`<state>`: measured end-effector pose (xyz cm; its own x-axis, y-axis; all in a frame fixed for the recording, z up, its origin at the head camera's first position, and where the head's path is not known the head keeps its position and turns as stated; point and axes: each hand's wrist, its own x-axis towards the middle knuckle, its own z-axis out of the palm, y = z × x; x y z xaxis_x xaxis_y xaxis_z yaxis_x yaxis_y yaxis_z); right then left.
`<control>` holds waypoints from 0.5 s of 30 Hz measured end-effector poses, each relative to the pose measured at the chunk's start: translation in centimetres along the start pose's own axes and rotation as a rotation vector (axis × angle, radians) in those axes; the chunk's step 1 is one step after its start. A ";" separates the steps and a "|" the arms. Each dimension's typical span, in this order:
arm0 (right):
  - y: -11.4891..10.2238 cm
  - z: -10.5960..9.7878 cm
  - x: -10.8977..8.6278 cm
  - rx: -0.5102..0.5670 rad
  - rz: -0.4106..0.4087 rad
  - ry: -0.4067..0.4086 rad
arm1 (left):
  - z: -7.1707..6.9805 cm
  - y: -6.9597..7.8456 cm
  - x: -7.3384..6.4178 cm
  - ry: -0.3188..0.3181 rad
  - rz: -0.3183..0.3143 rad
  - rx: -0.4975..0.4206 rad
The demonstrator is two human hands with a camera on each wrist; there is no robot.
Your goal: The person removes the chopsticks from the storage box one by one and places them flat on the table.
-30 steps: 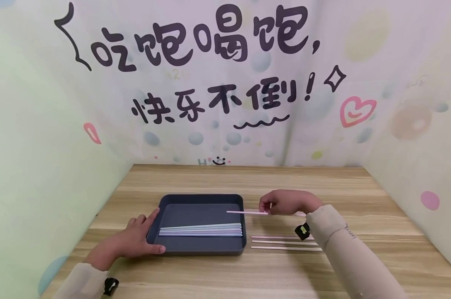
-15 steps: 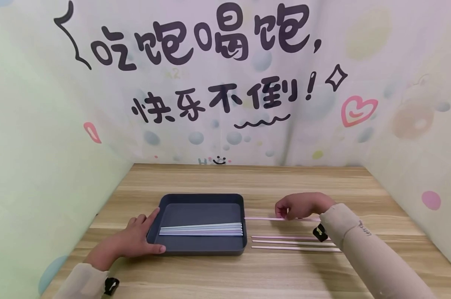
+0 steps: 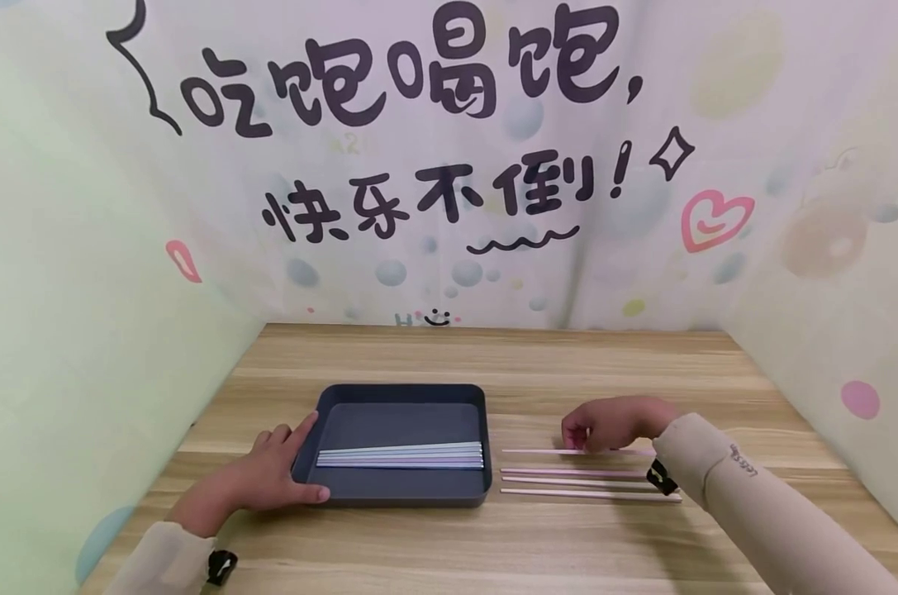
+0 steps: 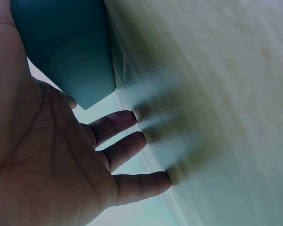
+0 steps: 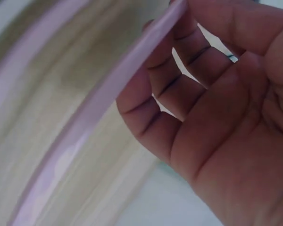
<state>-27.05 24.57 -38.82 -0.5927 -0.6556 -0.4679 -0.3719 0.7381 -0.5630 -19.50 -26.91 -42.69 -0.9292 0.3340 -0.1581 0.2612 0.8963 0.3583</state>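
Note:
My right hand (image 3: 605, 423) pinches a pale pink chopstick (image 3: 530, 451) between thumb and fingers, low over the table right of the tray. In the right wrist view the same chopstick (image 5: 104, 92) runs slanting away from the fingertips. Just nearer than it lie a pink chopstick (image 3: 560, 472) and two paler ones, side by side. A dark grey rectangular tray (image 3: 404, 502) holds several pastel chopsticks (image 3: 400, 456) along its near half. Against the tray's left end rests my left hand (image 3: 273, 471), thumb at the near corner. In the left wrist view its straight fingers (image 4: 125, 149) touch the tabletop.
The wood-grain table (image 3: 449, 545) meets a printed cloth backdrop (image 3: 434, 281) behind, with pale panels on both sides. A narrow gap separates the tray's right wall from the loose chopsticks.
My right hand has moved right and toward me, drawing the chopstick from above the tray's right rim to beside the loose ones. The left hand stays put.

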 end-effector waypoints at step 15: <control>0.1 1.2 0.0 -0.122 -0.039 0.037 | 0.0 -0.1 0.0 0.001 0.004 -0.006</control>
<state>-26.18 24.45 -39.66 -0.6014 -0.6793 -0.4207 -0.4780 0.7278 -0.4918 -19.52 -26.97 -42.69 -0.9282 0.3377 -0.1560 0.2635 0.8930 0.3650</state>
